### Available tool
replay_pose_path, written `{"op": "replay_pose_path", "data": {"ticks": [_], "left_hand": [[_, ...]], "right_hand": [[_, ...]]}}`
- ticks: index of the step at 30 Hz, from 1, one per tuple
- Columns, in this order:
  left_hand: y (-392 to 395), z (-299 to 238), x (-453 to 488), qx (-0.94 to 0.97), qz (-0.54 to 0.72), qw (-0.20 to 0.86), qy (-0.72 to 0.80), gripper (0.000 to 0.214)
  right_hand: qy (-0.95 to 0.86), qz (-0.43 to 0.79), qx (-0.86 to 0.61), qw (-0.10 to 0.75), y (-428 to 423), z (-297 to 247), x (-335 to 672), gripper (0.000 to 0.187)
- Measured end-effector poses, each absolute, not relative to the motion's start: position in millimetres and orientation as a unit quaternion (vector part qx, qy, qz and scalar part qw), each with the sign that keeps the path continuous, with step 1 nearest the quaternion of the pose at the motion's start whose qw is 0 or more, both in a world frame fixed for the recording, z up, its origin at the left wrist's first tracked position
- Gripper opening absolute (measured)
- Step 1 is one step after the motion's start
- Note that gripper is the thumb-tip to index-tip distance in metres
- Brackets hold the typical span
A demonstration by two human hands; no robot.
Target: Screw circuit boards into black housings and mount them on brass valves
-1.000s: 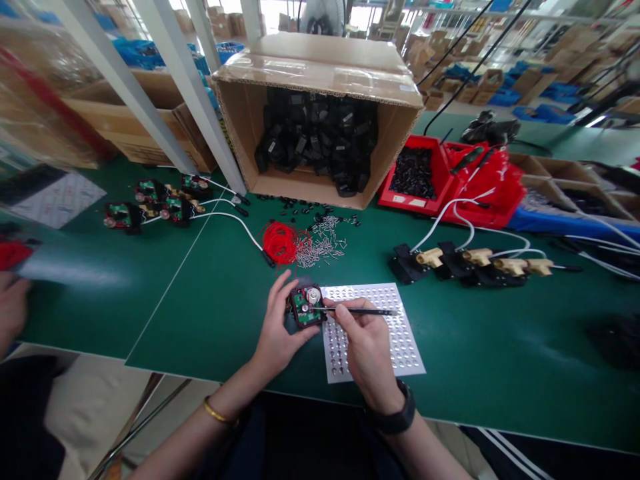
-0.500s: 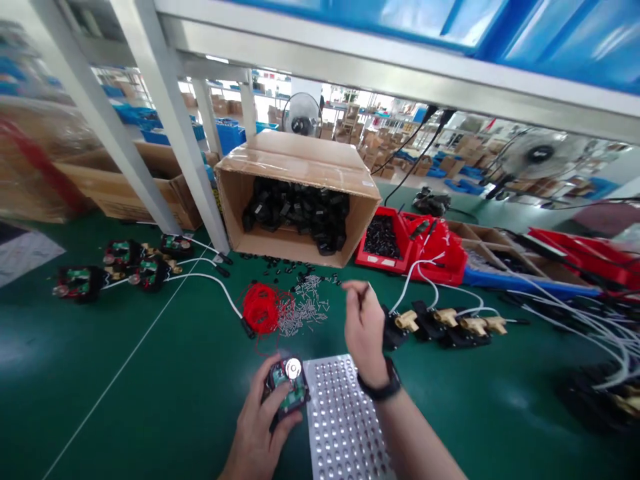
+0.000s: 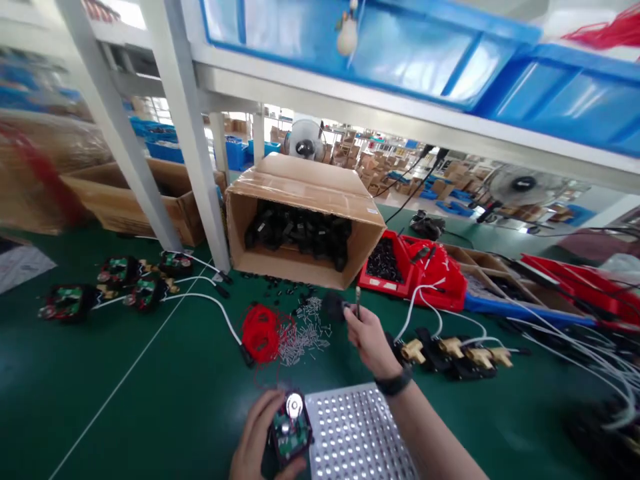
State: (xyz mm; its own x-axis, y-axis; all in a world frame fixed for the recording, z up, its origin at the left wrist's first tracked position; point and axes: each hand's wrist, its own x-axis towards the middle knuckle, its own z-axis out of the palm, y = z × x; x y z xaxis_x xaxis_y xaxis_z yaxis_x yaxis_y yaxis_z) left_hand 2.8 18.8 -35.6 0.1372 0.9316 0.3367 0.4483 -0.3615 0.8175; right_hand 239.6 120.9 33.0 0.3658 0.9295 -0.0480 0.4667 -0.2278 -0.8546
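My left hand is wrapped round the side of a small black housing with a green circuit board and a round silver disc in it. My right hand is raised over the bench, gripping a blurred black part at its fingertips. A thin rod with a metal tip also sticks up from this hand; its kind is not clear. Just left of the black part lie loose small screws and a coil of red wire. A silver tray with rows of round dimples lies beside the housing.
An open cardboard box of black parts stands behind, with a red bin beside it. Brass-fitted units with white cables lie at right, circuit-board units at left. A metal shelf post rises at left.
My right hand has changed its hold and now shows a black part at its fingertips. My left thumb and fingers have shifted off the board towards the housing's edges. The whole view has tilted upward.
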Motion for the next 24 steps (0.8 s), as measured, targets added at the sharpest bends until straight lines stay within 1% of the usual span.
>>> {"op": "replay_pose_path", "data": {"ticks": [1, 3, 4, 5, 6, 9, 10, 11, 13, 14, 15, 16, 18, 20, 22, 24], "left_hand": [[19.4, -33.0, 1.9, 0.706, 0.436, 0.285, 0.480, 0.059], [20.8, -28.3, 1.5, 0.715, 0.434, 0.288, 0.467, 0.055], [21.3, -26.4, 2.1, 0.718, 0.434, 0.285, 0.464, 0.053], [21.6, -24.8, 3.0, 0.720, 0.432, 0.283, 0.463, 0.050], [21.5, -23.6, 4.2, 0.722, 0.429, 0.283, 0.462, 0.048], [19.3, -22.1, 8.5, 0.728, 0.394, 0.313, 0.466, 0.044], [18.3, -22.4, 9.9, 0.726, 0.378, 0.328, 0.471, 0.045], [17.5, -23.2, 11.1, 0.721, 0.365, 0.344, 0.478, 0.048], [16.8, -25.1, 12.8, 0.697, 0.350, 0.381, 0.497, 0.057], [17.1, -25.6, 13.2, 0.676, 0.354, 0.402, 0.506, 0.063], [17.5, -25.3, 13.3, 0.653, 0.366, 0.422, 0.511, 0.070], [18.1, -23.7, 13.2, 0.631, 0.381, 0.438, 0.514, 0.076], [18.5, -15.4, 12.8, 0.617, 0.395, 0.444, 0.516, 0.081], [17.3, -0.6, 13.9, 0.662, 0.366, 0.403, 0.516, 0.076], [14.5, 16.7, 18.0, 0.736, 0.315, 0.332, 0.499, 0.069], [11.4, 30.8, 25.0, 0.793, 0.275, 0.273, 0.470, 0.069]], "right_hand": [[-0.455, 0.332, -0.721, 0.405, 88.9, 24.3, 245.2, 0.037], [-0.361, 0.447, -0.689, 0.442, 26.6, 8.3, 255.3, 0.042], [-0.317, 0.483, -0.682, 0.449, -0.5, 2.1, 259.6, 0.043], [-0.290, 0.493, -0.686, 0.449, -23.3, -2.5, 263.4, 0.042], [-0.292, 0.471, -0.706, 0.441, -40.9, -5.3, 266.6, 0.040], [-0.409, 0.266, -0.789, 0.374, -63.6, -3.5, 270.3, 0.034], [-0.449, 0.210, -0.799, 0.339, -63.1, -0.4, 268.9, 0.039], [-0.480, 0.176, -0.805, 0.301, -60.1, 3.2, 266.1, 0.047], [-0.518, 0.170, -0.806, 0.231, -50.0, 10.6, 258.1, 0.061], [-0.525, 0.183, -0.803, 0.215, -44.4, 13.9, 254.0, 0.064], [-0.521, 0.203, -0.798, 0.226, -39.0, 17.1, 250.6, 0.064], [-0.501, 0.246, -0.785, 0.267, -34.2, 20.2, 247.9, 0.063], [-0.426, 0.376, -0.728, 0.385, -26.6, 26.3, 244.9, 0.057], [-0.350, 0.498, -0.649, 0.457, -21.6, 31.7, 241.6, 0.052], [-0.283, 0.596, -0.578, 0.479, -18.3, 34.2, 233.9, 0.051], [-0.209, 0.667, -0.513, 0.498, -16.2, 32.5, 221.2, 0.046]]}}
